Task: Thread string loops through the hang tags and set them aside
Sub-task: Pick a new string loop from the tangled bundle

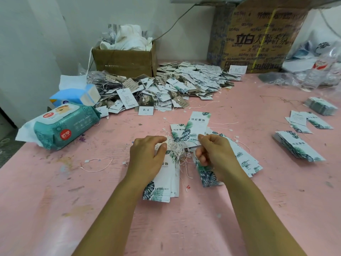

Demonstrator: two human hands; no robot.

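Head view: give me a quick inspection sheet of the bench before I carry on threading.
Surface: pink table, stained and scuffed.
Job's things: string bundle between the hands; hang tags fanned under them; pile of strung tags at the back; neat stacks at right; loose string loop at left.
Clutter: baby wipes pack, tissue pack, plastic bags.
Hands: left hand pinches the string bundle; right hand curled beside it, grip unclear.
Cables: one grey cable down the back wall.
Surroundings: small cardboard box of cloth, large printed carton, white wall.
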